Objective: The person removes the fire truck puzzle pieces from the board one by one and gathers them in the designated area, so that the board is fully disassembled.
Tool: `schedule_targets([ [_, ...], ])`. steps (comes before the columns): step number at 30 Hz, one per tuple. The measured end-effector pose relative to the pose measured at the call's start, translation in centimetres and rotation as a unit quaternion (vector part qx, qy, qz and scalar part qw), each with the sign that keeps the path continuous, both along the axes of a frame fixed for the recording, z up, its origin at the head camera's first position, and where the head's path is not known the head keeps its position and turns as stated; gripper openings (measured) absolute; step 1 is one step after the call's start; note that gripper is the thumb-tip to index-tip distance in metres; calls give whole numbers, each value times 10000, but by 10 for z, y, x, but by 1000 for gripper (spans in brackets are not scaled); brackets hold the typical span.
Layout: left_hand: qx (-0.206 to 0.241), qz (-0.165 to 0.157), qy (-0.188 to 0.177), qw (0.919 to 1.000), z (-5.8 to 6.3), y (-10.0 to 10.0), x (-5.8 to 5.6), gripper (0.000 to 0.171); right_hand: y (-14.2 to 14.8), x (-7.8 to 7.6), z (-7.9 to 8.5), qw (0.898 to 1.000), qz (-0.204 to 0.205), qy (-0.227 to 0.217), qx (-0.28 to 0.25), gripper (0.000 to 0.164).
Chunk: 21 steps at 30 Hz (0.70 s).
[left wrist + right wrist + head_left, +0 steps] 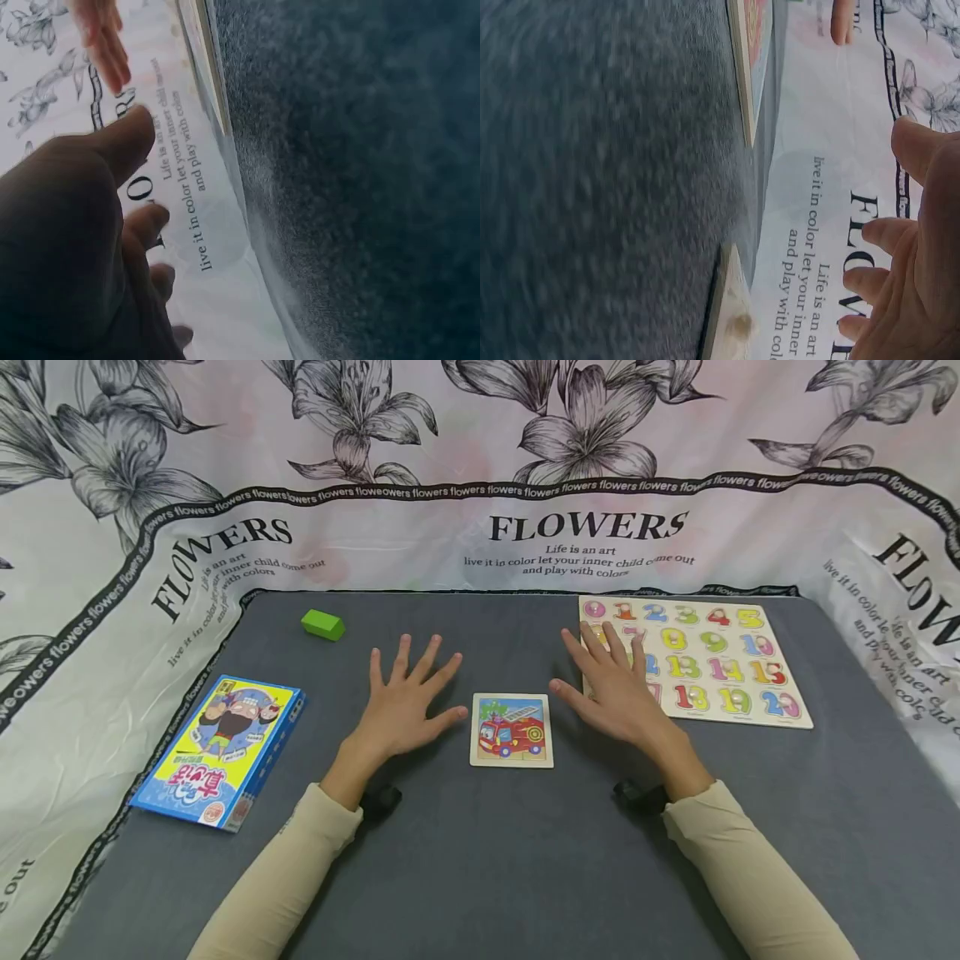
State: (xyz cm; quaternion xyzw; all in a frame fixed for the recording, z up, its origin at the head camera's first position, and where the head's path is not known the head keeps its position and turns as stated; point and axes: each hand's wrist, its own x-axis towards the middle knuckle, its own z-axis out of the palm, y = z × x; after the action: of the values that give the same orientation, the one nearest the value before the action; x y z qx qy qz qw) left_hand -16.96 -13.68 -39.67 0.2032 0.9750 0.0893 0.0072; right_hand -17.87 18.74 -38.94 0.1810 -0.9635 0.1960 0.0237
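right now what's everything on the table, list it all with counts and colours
fire engine puzzle: 1, red truck on a pale wooden square, centre, between the hands
number board: 1, pale wood with multicoloured numbers, back right, partly under the right hand
card box: 1, blue and yellow, left side
block: 1, green, back left
table mat: 1, dark grey
flower cloth: 1, white with black print, behind and at both sides
left hand: open, fingers spread
right hand: open, fingers spread

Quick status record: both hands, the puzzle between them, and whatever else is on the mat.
left hand: open, fingers spread, left of fire truck puzzle
right hand: open, fingers spread, over number board's left edge
fire truck puzzle: flat between hands, untouched
number board: far right
green block: far left
blue box: left edge
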Motion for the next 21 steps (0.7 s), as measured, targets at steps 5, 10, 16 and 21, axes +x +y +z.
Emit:
schedule_targets([
  [5,154,-710,-295,9969,-2,1,5,78,-7,0,-3,9995,255,-140,-109,81],
  [10,618,-1332,-631,9871,-4,5,11,73,-12,-1,-5,9987,443,-146,-199,83],
  [16,829,-1998,-844,9727,-4,11,20,65,-16,-3,-9,9968,660,-257,-363,82],
  [21,780,-2277,-1001,9654,-6,12,27,58,-18,-5,-12,9944,753,-586,-448,81],
])
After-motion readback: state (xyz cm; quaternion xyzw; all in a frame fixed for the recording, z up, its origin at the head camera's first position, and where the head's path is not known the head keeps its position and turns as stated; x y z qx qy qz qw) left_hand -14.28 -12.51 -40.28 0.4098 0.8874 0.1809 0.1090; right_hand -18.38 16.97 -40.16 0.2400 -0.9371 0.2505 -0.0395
